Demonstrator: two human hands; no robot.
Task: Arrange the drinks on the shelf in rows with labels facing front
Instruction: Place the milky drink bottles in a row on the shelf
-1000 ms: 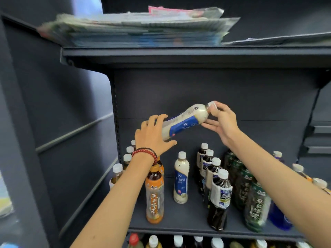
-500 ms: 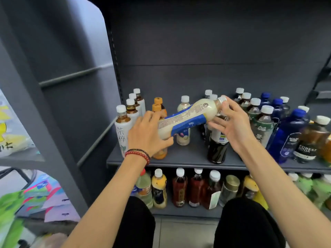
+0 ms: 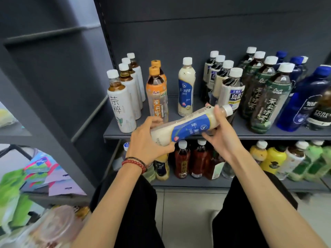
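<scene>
The cream bottle (image 3: 188, 126) was held tilted before the front edge of the shelf (image 3: 279, 134), cap up to the right. Its base was gripped by the left hand (image 3: 146, 143), and its neck was clasped by the right hand (image 3: 221, 136). A matching bottle (image 3: 186, 86) was seen upright just behind.

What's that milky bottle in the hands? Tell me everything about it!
The milky bottle looks plastic, filled with cream-coloured drink, with a blue label and a white cap. It lies nearly sideways in the air, cap end higher, to the right, before the shelf edge. The left hand grips its base; the right hand holds near its neck.
</scene>
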